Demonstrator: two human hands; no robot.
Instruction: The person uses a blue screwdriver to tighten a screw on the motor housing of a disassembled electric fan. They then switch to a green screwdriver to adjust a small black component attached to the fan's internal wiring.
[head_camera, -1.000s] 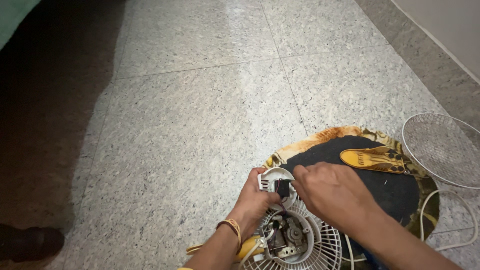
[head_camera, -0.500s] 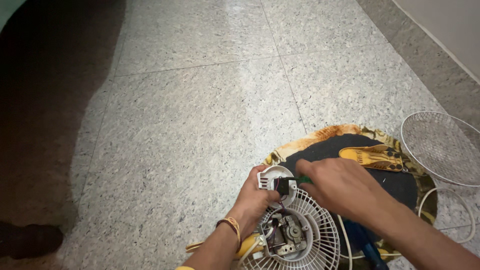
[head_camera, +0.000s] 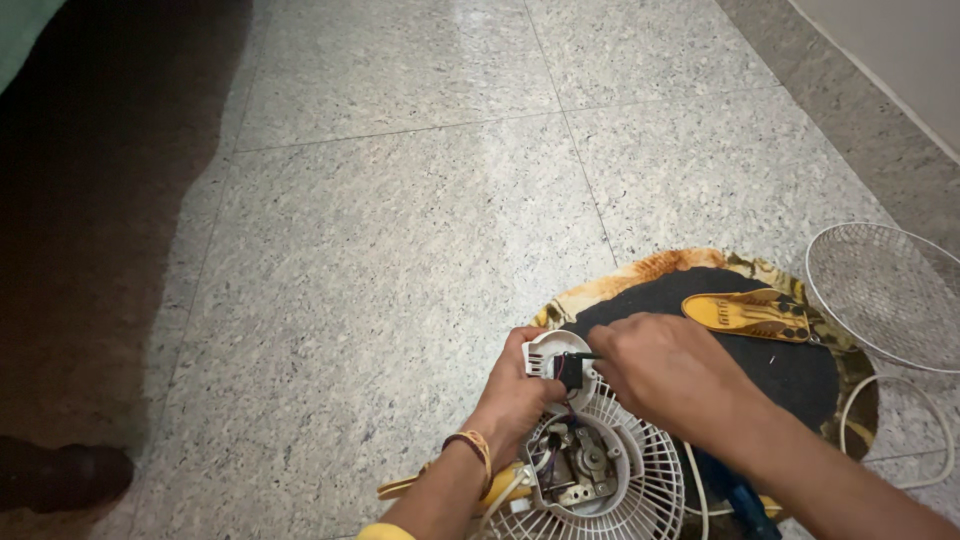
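Observation:
A small white fan (head_camera: 590, 480) lies on the floor with its rear grille and bare motor (head_camera: 575, 465) showing. My left hand (head_camera: 515, 390) grips a white round housing piece (head_camera: 548, 352) at the fan's top end. My right hand (head_camera: 665, 375) pinches a thin tool whose tip meets a small black part (head_camera: 571, 368) with wires on that piece. A cord bracelet sits on my left wrist.
A round black mat (head_camera: 790, 370) with an orange patterned rim lies under the fan. A yellow patterned object (head_camera: 748, 313) rests on it. A loose wire fan guard (head_camera: 885, 290) lies at the right, with a white cable (head_camera: 935, 440) below. A dark shoe (head_camera: 60, 475) is at lower left.
The view shifted slightly. My right hand slid a little right and back from the white piece, exposing the black part and tool tip. My left hand keeps its grip.

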